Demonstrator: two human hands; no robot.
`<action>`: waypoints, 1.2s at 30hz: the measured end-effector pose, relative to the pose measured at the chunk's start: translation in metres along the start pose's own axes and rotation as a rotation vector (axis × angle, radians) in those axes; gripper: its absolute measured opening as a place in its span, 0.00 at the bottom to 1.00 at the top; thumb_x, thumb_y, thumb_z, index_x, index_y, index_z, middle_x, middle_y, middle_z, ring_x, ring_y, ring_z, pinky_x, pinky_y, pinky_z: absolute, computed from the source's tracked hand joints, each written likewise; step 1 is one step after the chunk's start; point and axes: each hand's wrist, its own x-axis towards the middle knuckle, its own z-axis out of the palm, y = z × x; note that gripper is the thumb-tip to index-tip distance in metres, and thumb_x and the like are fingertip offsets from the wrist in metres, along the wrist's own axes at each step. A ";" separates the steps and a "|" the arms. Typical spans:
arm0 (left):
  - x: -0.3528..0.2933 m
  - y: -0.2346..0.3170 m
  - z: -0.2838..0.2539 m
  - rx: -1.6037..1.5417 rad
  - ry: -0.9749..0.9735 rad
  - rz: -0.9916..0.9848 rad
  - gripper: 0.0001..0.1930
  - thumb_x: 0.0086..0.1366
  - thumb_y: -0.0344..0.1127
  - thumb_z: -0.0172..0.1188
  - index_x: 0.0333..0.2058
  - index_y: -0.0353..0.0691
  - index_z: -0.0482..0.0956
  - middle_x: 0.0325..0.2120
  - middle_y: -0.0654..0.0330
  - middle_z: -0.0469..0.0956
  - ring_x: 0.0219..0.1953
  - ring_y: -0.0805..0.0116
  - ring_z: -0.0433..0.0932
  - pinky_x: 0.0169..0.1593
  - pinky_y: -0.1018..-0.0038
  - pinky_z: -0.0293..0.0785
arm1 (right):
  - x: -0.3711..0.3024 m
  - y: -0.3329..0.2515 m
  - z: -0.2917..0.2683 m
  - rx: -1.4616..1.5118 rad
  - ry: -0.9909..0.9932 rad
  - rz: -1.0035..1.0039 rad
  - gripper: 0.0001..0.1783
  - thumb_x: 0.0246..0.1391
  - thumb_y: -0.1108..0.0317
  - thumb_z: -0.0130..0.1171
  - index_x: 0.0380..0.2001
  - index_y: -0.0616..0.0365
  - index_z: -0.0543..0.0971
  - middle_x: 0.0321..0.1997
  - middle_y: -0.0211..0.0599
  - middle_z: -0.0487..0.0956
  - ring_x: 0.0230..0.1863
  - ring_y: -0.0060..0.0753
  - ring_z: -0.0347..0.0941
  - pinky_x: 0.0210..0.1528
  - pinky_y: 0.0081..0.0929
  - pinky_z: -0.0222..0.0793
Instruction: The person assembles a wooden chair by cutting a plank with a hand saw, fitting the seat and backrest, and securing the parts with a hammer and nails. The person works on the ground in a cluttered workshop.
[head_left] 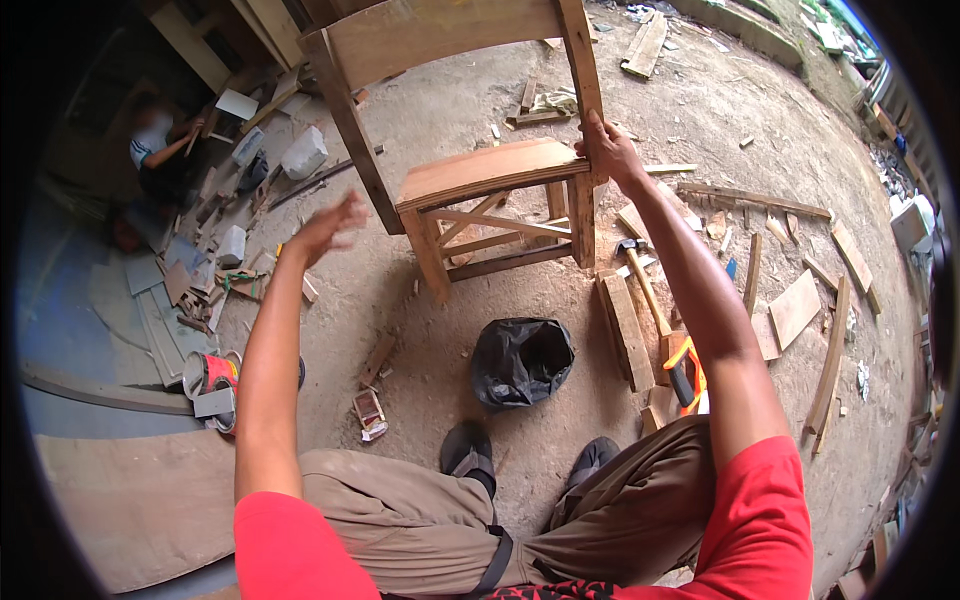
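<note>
A bare wooden chair (482, 172) is in front of me, its backrest (440, 42) rising at the far side and crossed braces showing under the seat. My right hand (610, 150) is wrapped round its right back post, just above the seat's corner. To the left of the chair, my left hand (332, 226) is in the air, touching nothing. Its fingers are stretched out and a little blurred. Between the chair and my feet sits a black plastic bag (520, 362) with its mouth gaping.
A hammer (645, 285), a thick wood block (625, 330) and an orange-handled saw (685, 375) lie by my right leg. Wood offcuts (795, 310) litter the ground at right. At left are a red bucket (212, 375) and scrap pieces. Another person (160, 150) sits at far left.
</note>
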 end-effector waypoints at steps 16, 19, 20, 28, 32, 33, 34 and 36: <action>0.051 0.029 0.056 -0.439 0.338 0.316 0.38 0.69 0.72 0.35 0.49 0.40 0.74 0.34 0.58 0.81 0.37 0.70 0.80 0.46 0.68 0.73 | 0.000 -0.011 0.001 0.091 0.011 0.038 0.53 0.61 0.25 0.26 0.61 0.67 0.70 0.46 0.54 0.81 0.49 0.38 0.77 0.55 0.35 0.70; 0.049 0.038 0.049 -0.416 0.300 0.273 0.37 0.68 0.73 0.37 0.50 0.44 0.74 0.35 0.62 0.82 0.39 0.72 0.80 0.47 0.65 0.72 | -0.004 -0.030 -0.001 -0.062 0.122 -0.077 0.43 0.66 0.33 0.37 0.54 0.68 0.74 0.43 0.43 0.81 0.43 0.32 0.76 0.49 0.32 0.71; 0.047 0.037 0.046 -0.398 0.304 0.268 0.36 0.67 0.74 0.38 0.49 0.46 0.75 0.36 0.65 0.82 0.40 0.73 0.79 0.47 0.64 0.71 | 0.000 -0.022 0.001 -0.092 0.075 -0.057 0.40 0.66 0.35 0.40 0.53 0.66 0.75 0.41 0.41 0.81 0.42 0.31 0.76 0.47 0.31 0.71; 0.058 0.028 0.044 -0.348 0.297 0.198 0.34 0.68 0.70 0.44 0.53 0.44 0.74 0.45 0.64 0.81 0.51 0.70 0.76 0.55 0.50 0.70 | 0.014 0.008 0.001 -0.542 0.136 -0.009 0.32 0.61 0.41 0.55 0.50 0.61 0.76 0.42 0.52 0.82 0.47 0.44 0.79 0.51 0.37 0.72; 0.062 0.005 0.047 -0.322 0.339 0.169 0.32 0.69 0.63 0.51 0.59 0.44 0.68 0.57 0.58 0.72 0.60 0.58 0.70 0.53 0.46 0.74 | -0.003 0.019 0.007 -0.743 -0.036 -0.012 0.36 0.59 0.41 0.58 0.54 0.66 0.72 0.47 0.56 0.81 0.54 0.49 0.77 0.57 0.40 0.69; 0.062 0.003 0.049 -0.320 0.335 0.160 0.33 0.69 0.62 0.51 0.62 0.44 0.66 0.60 0.56 0.69 0.62 0.55 0.68 0.52 0.46 0.75 | -0.004 0.025 0.005 -0.714 -0.089 0.026 0.37 0.59 0.42 0.58 0.55 0.66 0.70 0.47 0.57 0.80 0.54 0.50 0.77 0.58 0.40 0.68; 0.065 0.004 0.052 -0.342 0.289 0.181 0.35 0.69 0.62 0.51 0.65 0.44 0.62 0.64 0.54 0.64 0.65 0.49 0.64 0.54 0.46 0.73 | -0.004 0.035 -0.005 -0.693 -0.133 0.066 0.38 0.59 0.42 0.59 0.56 0.66 0.69 0.47 0.58 0.80 0.54 0.51 0.76 0.59 0.39 0.68; 0.069 0.017 0.062 -0.307 0.275 0.186 0.35 0.70 0.61 0.51 0.66 0.43 0.61 0.63 0.53 0.64 0.65 0.49 0.63 0.55 0.46 0.72 | -0.005 0.056 -0.030 -0.753 -0.073 0.067 0.40 0.58 0.45 0.62 0.60 0.64 0.63 0.44 0.57 0.81 0.49 0.48 0.79 0.52 0.38 0.73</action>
